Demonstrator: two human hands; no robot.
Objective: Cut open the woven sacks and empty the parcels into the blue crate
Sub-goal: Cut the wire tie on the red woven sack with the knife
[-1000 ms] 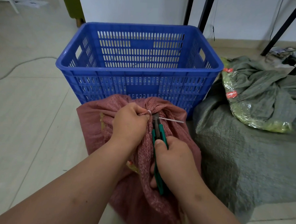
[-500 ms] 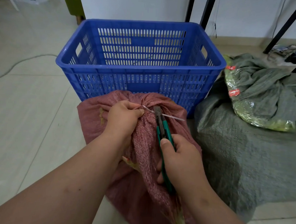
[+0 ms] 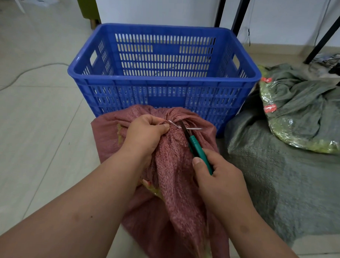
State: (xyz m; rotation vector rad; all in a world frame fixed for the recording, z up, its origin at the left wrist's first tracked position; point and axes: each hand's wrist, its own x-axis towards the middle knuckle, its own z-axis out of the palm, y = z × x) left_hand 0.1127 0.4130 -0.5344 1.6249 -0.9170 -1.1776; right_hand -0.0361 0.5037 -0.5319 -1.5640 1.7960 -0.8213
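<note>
Your left hand (image 3: pixel 146 132) bunches the red woven sack (image 3: pixel 175 179) before the parcel-free blue slatted plastic crate (image 3: pixel 163 78); your right hand (image 3: pixel 217 176) holds the green-handled cutter (image 3: pixel 198 147) at its white tie (image 3: pixel 179 127), apparently uncut; emptying remains.

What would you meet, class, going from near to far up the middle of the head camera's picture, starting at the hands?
right hand → green-handled cutter → white tie on the red woven sack → blue crate → white wall
</note>
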